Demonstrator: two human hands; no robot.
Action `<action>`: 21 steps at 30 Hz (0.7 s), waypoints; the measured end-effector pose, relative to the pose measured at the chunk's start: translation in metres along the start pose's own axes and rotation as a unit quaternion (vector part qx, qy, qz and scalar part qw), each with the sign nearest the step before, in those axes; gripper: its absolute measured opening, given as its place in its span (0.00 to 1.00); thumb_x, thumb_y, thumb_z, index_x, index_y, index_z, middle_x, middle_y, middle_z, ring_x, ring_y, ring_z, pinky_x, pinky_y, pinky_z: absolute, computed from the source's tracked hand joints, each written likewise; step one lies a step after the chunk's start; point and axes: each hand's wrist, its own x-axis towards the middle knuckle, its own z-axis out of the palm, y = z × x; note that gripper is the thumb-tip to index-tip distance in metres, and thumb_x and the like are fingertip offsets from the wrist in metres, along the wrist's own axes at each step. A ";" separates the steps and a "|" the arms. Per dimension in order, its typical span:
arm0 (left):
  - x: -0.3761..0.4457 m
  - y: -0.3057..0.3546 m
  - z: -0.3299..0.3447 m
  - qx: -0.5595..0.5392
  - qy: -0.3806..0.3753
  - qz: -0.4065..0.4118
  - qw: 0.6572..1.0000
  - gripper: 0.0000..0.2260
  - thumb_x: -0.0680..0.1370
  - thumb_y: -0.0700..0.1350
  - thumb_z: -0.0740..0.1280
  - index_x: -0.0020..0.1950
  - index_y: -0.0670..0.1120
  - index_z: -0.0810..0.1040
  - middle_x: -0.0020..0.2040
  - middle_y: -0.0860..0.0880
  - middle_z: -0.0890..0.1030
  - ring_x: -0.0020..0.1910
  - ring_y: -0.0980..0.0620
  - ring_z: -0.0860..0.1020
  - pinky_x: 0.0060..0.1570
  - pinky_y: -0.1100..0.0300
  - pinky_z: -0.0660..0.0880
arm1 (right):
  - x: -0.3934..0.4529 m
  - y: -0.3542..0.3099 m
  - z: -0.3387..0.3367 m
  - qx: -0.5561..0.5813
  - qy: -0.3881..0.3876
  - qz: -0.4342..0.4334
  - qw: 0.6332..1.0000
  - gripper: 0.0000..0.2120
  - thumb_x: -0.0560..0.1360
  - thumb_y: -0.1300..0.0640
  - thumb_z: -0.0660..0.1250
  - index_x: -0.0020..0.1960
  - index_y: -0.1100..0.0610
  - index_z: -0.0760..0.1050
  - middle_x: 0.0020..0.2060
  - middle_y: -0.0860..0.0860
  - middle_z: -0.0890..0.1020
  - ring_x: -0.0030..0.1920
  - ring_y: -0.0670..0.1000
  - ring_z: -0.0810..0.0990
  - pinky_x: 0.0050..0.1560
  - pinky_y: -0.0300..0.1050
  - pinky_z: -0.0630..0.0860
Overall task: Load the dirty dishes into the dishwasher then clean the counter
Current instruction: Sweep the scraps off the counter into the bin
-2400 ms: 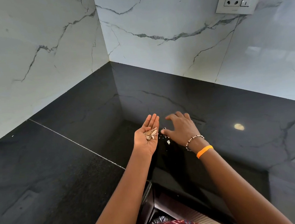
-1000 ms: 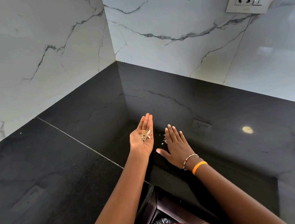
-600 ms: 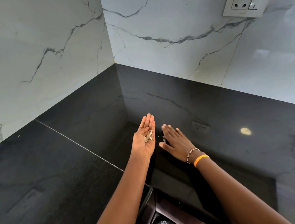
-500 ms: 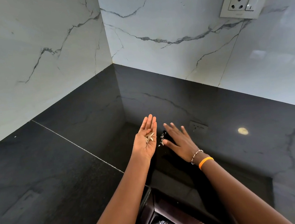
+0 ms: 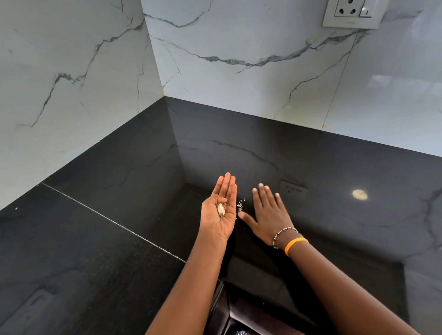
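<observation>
Right hand (image 5: 268, 212) has flattened, fingers spread, on black counter (image 5: 89, 259); left hand (image 5: 222, 212) cups scraps (image 5: 221, 209) beside it.

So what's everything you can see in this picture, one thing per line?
counter: one, glossy black stone, filling the corner, with a pale seam line on its left part
wall tiles: white marble look with grey veins, on both walls behind the counter
socket and switch plate: one, white, upper right on the wall
scraps on the counter: a small pale scatter, between the two hands
scraps in the palm: a small pale cluster, held in the left hand
beaded bracelet: one, mixed dark and light beads, right wrist
orange band: one, right wrist, just behind the bracelet
left hand: open, palm up, cupped beside the scatter
right hand: open, palm down on the counter, fingers spread
</observation>
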 end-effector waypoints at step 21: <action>0.000 0.013 0.001 -0.022 0.029 0.015 0.999 0.15 0.83 0.41 0.52 0.54 0.35 0.77 0.52 0.39 0.82 0.53 0.48 0.80 0.47 0.58 0.80 | 0.007 -0.026 -0.011 0.059 -0.025 -0.144 0.987 0.30 0.80 0.49 0.54 0.76 0.56 0.45 0.76 0.52 0.49 0.76 0.53 0.45 0.74 0.46 0.45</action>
